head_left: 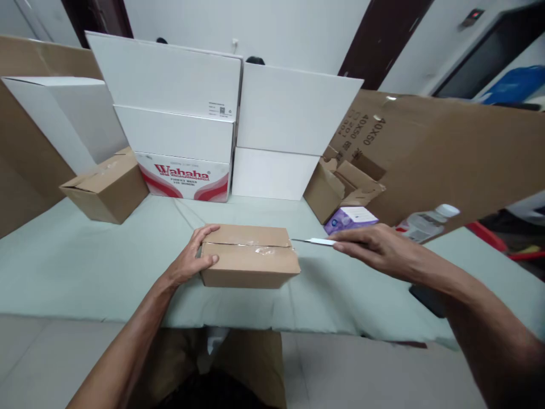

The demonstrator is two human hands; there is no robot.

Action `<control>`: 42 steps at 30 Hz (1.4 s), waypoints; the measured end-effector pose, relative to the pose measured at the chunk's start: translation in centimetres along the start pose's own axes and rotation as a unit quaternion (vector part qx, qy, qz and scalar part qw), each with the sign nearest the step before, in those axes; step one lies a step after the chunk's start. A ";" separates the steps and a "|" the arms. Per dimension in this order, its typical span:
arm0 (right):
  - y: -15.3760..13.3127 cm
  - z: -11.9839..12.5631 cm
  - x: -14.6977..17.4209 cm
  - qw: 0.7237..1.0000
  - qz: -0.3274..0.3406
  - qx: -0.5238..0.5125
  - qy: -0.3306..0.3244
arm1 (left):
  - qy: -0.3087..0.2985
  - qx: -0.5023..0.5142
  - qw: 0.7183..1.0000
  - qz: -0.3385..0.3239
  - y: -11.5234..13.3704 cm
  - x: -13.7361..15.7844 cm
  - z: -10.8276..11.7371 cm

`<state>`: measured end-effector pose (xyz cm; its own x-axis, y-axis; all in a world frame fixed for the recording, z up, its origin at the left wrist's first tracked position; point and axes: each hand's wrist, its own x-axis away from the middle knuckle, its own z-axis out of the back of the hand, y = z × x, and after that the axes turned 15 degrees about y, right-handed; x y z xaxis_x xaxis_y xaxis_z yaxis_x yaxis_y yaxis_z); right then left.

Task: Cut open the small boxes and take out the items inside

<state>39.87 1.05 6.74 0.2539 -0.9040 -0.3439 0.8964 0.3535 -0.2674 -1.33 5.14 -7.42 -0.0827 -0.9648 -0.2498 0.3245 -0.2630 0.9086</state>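
Note:
A small brown cardboard box (251,264) lies on the pale green table cover in front of me, with clear tape along the seam of its top. My left hand (193,254) grips the box's left end, thumb on top and fingers at the far side. My right hand (374,244) is closed around a knife with a white handle (322,242). The thin blade points left, its tip at or very near the taped right end of the seam; I cannot tell whether it touches.
White cartons (183,176) stand along the back, one marked Wahaha. Another brown box (108,184) sits at the left. On the right are an opened carton (340,187), a purple box (349,218), a clear bottle (428,222) and a dark flat object (427,300) by my forearm.

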 end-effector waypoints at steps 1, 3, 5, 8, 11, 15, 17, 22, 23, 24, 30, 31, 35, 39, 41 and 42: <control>1.0 -0.2 1.5 0.999 -0.031 -0.015 0.003 | 0.010 -0.003 1.000 0.001 0.1 0.2 -0.1; 2.5 -2.1 4.7 0.994 -0.102 -0.002 0.043 | 0.053 -0.012 0.999 0.006 0.3 1.0 -0.5; 3.3 -5.7 7.6 0.984 -0.158 0.056 0.053 | 0.135 -0.020 0.991 0.011 0.4 2.3 -1.0; 3.2 -12.0 10.0 0.970 -0.193 0.147 0.007 | 0.257 -0.039 0.966 -0.005 0.2 4.4 -1.6; 2.6 -15.6 10.5 0.963 -0.197 0.183 0.010 | 0.283 -0.054 0.958 -0.003 0.4 5.7 -1.9; 1.7 -14.6 9.2 0.977 -0.166 0.059 0.123 | 0.251 0.009 0.968 0.023 1.5 5.8 -2.1; 0.5 -13.0 8.1 0.969 -0.137 -0.078 0.190 | 0.237 0.067 0.969 0.036 2.0 5.6 -2.2; -4.6 -10.0 6.5 0.928 -0.034 -0.259 0.265 | 0.209 0.109 0.972 0.003 2.2 6.0 -2.0; -5.5 -10.0 6.5 0.933 -0.008 -0.252 0.256 | 0.193 0.105 0.976 -0.001 2.0 6.1 -1.7; -6.2 -10.1 6.6 0.941 0.019 -0.236 0.243 | 0.174 0.101 0.980 -0.002 1.6 6.2 -1.2; -7.7 -12.0 7.9 0.958 0.109 -0.121 0.237 | 0.041 0.083 0.994 -0.050 1.5 6.3 1.9; -7.8 -11.9 7.9 0.958 0.116 -0.110 0.237 | 0.061 0.042 0.994 -0.080 2.1 6.2 1.9; -8.7 -10.4 6.2 0.972 0.139 -0.067 0.178 | 0.132 -0.167 0.944 -0.252 5.1 5.5 0.2; -10.4 -9.3 2.3 0.981 0.190 0.009 0.034 | -0.019 -0.207 0.909 -0.362 6.3 3.9 -1.7; -11.1 -9.4 0.4 0.972 0.225 0.060 -0.032 | -0.062 -0.234 0.888 -0.391 6.3 3.0 -2.2; -11.3 -9.5 -0.3 0.966 0.238 0.088 -0.050 | -0.073 -0.252 0.875 -0.407 6.3 2.5 -2.4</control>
<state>26.18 -0.37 1.29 0.6787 -0.6707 -0.2992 0.7149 0.6967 0.0600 2.76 1.04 -3.12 -0.5866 -0.4586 -0.6676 0.4731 -0.8630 0.1771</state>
